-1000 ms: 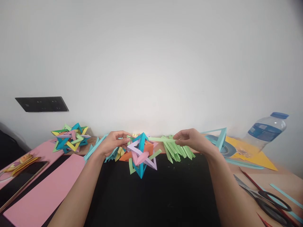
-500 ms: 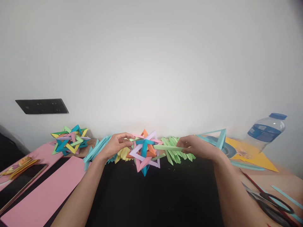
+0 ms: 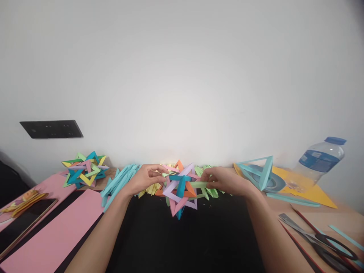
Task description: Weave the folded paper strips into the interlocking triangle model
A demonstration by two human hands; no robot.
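A star-shaped model of folded paper strips (image 3: 181,189) in blue, orange, lilac, pink and green is held up over the black mat (image 3: 187,242). My left hand (image 3: 148,179) pinches its upper left side, fingers closed on a light green part. On the other side, my right hand (image 3: 220,180) grips a light green paper strip (image 3: 200,184) that runs into the model's right side. Behind the model lie piles of folded strips: light green (image 3: 209,194), yellow (image 3: 152,189) and blue (image 3: 121,184).
At the left are another paper star (image 3: 85,169), pink paper (image 3: 54,235) and a phone (image 3: 27,223). On the right are a blue paper frame (image 3: 265,174), a tape roll (image 3: 277,184), orange paper (image 3: 318,195), a bottle (image 3: 321,159) and scissors (image 3: 315,240).
The model and my left hand have shifted slightly right and down. My right hand has moved left with the light green strip, closer to the model.
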